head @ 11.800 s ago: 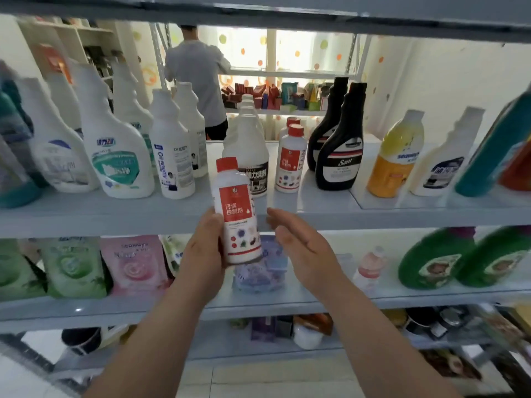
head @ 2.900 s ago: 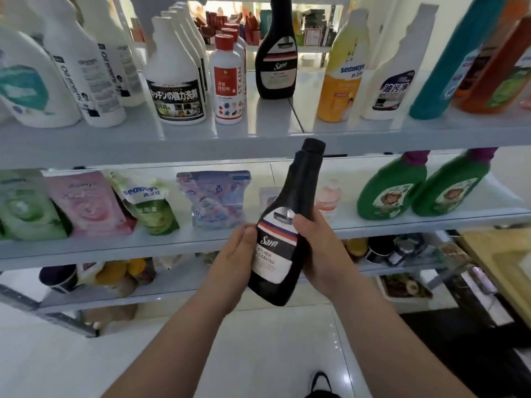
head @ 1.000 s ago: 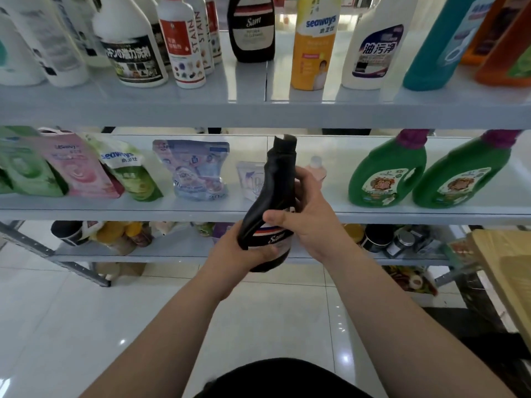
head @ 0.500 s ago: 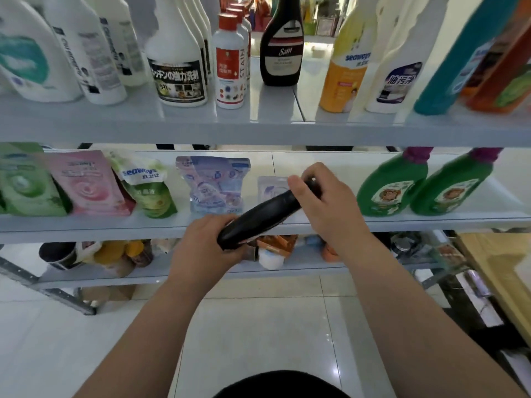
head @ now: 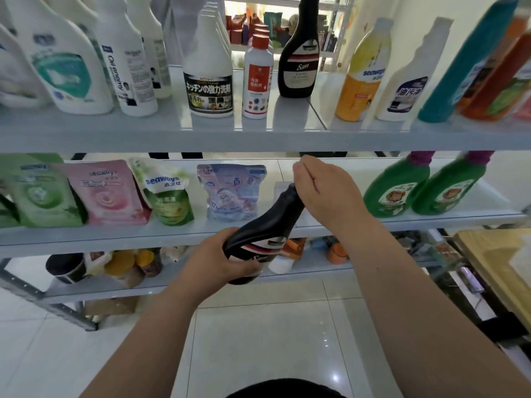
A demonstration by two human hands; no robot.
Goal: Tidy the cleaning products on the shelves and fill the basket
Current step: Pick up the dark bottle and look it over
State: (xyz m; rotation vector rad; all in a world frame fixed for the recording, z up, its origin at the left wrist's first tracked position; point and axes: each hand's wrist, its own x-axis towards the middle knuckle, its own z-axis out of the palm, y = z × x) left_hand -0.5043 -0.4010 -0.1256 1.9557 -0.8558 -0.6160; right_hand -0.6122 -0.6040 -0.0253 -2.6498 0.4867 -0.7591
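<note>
The left hand (head: 221,257) wraps the fat lower body of the black bottle (head: 258,234) from below and from the left, with the thumb lying across the front by the striped label. The forearm rises to it from the bottom left. The bottle is held in the air, tilted, with its neck running up and to the right. At the top of that neck sits the right hand (head: 324,191), back of the hand toward the camera, fingers bunched and curled upward above the cap. The neck passes under the heel of the thumb, so I cannot tell whether this hand grips it or only touches it.

Just behind the cap a small pale pouch (head: 279,188) is mostly hidden. Left of the grip, on the middle shelf (head: 115,239), stands a blue pouch (head: 232,191), then a green and white pouch (head: 169,193). Right of the right hand are two green bottles (head: 398,185). Straight above the grip, on the upper shelf (head: 258,139), stands a second black bottle (head: 298,61) beside a red-capped white bottle (head: 257,79). Below the grip, the things on the lowest shelf are blurred and partly covered by the hands. A dark shape (head: 284,390) is cut off by the bottom edge.
</note>
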